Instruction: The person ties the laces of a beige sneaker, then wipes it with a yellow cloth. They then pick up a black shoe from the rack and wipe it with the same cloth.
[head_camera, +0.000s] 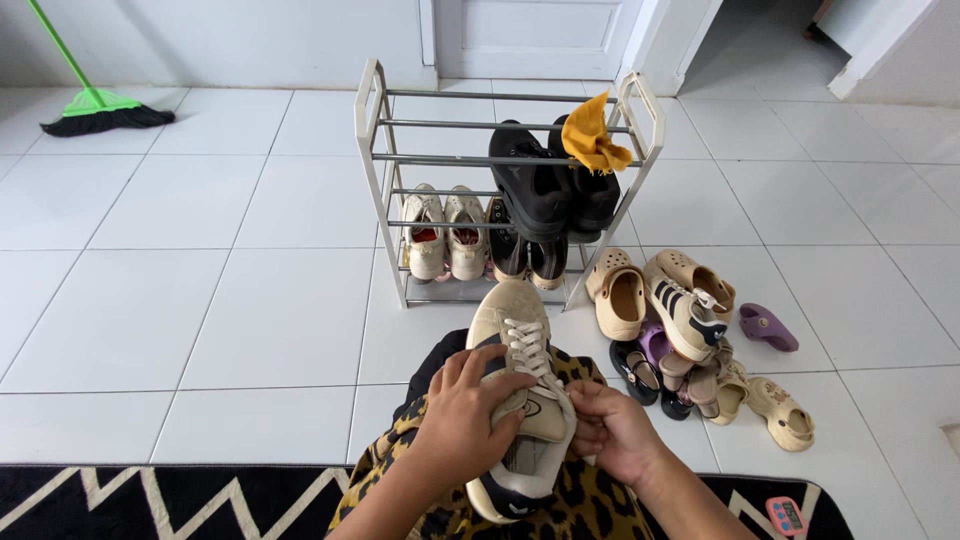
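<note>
A: What sits farthest left?

B: A broom (95, 103) with a green handle and black bristles, up at ten o'clock on the white tiled floor (200, 290). Along the bottom edge runs a black rug (150, 500) with a pale zigzag.

A: And coming toward the middle?

B: The left hand (462, 415) lies over the tongue and side of a beige sneaker (518, 400), fingers curled round it in a firm grip. The sneaker rests on the person's lap, over leopard-print cloth (570, 500), with its toe pointing to twelve o'clock and its white laces showing.

A: What is beyond the toe?

B: A metal shoe rack (375, 150) at twelve o'clock. On its low bars stand a pair of cream shoes (445, 235) and, beside them, dark shoes (525, 255). Higher up sits a pair of black shoes (550, 185), with a yellow cloth (592, 138) draped on the rack just above them.

A: The other hand?

B: The right hand (612, 430) is closed against the sneaker's right side near the heel, fingers pinched at the edge; I cannot tell whether a lace is between them.

A: Further right?

B: A heap of shoes (680, 330) at two o'clock: beige clogs, a striped sneaker, sandals. A purple slipper (768, 328) lies just beyond it, apart. At five o'clock, a small pink gadget (786, 515) lies on the rug.
</note>
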